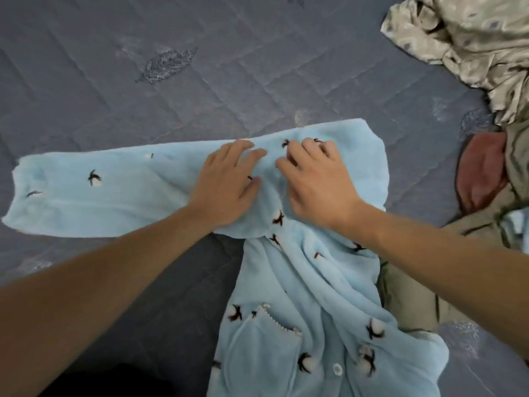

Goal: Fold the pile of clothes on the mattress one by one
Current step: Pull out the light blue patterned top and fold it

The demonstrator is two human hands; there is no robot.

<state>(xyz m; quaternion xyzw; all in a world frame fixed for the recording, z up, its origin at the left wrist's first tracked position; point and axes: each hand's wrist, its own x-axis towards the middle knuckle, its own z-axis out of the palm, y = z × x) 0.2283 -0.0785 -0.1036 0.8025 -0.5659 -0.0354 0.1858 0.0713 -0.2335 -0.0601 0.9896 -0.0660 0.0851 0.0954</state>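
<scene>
Fingers of the left hand lie straight, those of the right hand curl, both pressing the light-blue fleece pajama top on the grey quilted mattress.

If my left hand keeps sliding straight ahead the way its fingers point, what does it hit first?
Probably nothing solid: the left hand lies flat on the light blue fleece pajama top, fingers aimed up-right. Just past the top's far edge lies bare gray quilted mattress, as far as visible.
</scene>
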